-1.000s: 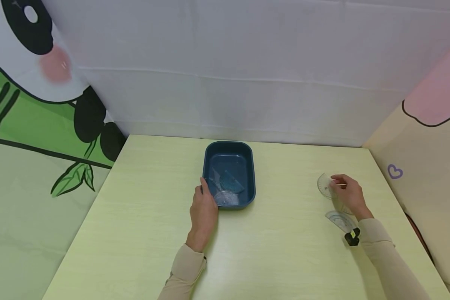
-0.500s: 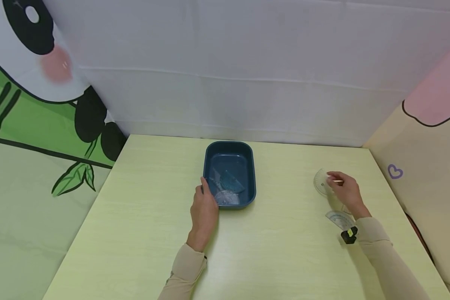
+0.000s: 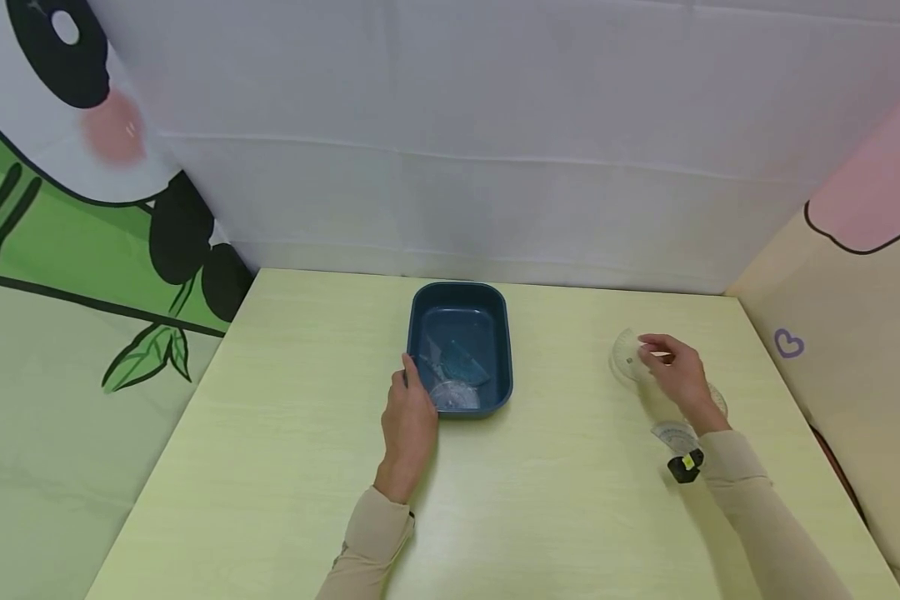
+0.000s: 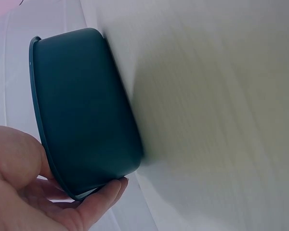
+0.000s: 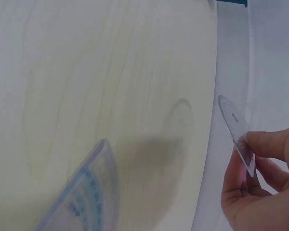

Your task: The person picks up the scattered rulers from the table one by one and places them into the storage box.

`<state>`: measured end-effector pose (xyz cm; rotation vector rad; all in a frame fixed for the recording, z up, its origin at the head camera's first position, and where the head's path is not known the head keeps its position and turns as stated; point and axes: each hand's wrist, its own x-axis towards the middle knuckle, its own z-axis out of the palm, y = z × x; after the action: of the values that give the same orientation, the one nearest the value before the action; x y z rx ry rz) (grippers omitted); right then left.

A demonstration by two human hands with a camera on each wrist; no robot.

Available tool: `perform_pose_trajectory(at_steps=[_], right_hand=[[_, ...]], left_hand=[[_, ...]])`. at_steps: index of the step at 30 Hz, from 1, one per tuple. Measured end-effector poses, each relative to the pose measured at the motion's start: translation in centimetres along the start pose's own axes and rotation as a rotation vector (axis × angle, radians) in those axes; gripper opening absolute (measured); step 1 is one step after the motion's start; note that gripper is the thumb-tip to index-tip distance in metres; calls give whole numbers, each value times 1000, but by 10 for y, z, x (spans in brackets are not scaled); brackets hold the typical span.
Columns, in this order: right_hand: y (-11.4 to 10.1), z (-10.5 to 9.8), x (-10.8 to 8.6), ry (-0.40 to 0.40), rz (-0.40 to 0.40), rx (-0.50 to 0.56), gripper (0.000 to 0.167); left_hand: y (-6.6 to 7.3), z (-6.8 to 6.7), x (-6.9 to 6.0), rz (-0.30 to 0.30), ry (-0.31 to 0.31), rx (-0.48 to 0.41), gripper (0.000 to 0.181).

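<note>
My left hand (image 3: pixel 408 425) grips the near left side of a dark blue tray (image 3: pixel 500 400); in the left wrist view its fingers (image 4: pixel 106 198) curl round the tray's wall (image 4: pixel 86 106). Inside the tray lie clear flat pieces, among them a bluish one (image 3: pixel 463 363). Off to the right, my right hand (image 3: pixel 677 375) pinches a clear protractor (image 3: pixel 626 354) between thumb and fingers. The right wrist view shows that protractor (image 5: pixel 234 122) held tilted above the table, its shadow below.
Below the right hand a second protractor (image 3: pixel 675 435) lies on the table (image 3: pixel 555 500), close to the right wrist. Part of another clear curved piece (image 3: pixel 717 400) shows beside that wrist. A white cloth wall (image 3: pixel 457 200) stands behind the table, a decorated one (image 3: pixel 832 375) at the right.
My right hand has moved a little left and away from me, carrying the protractor. More of the clear piece by the right wrist shows. The left hand and tray have stayed nearly still.
</note>
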<state>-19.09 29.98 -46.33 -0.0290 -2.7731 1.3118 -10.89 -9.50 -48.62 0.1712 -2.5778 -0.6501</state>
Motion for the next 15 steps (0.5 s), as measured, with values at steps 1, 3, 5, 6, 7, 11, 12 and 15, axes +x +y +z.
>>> perform_pose_trajectory(at_steps=[1,3,5,6,7,11,12,15], right_hand=[[-1,1,0,-1,5,11,38],[-3,4,1,-2,12,30,38],[-4,7,2,-5,14,48,39],[-4,8,2,-5,12,54,39],[-5,9,3,-4,10,57,39],[-11,12,3,1,4,62,39],[-13,12,3,2,3,65,39],[-18,16,4,1,-5,77,38]], left_hand=[[0,0,0,-1,0,0,54],[0,1,0,-2,0,2,54],[0,1,0,-2,-1,3,54],[0,1,-1,-4,-1,5,54],[0,1,-1,-4,-1,6,54],[1,2,0,-3,1,5,54],[1,3,0,-2,3,7,54],[1,3,0,-1,5,7,55]])
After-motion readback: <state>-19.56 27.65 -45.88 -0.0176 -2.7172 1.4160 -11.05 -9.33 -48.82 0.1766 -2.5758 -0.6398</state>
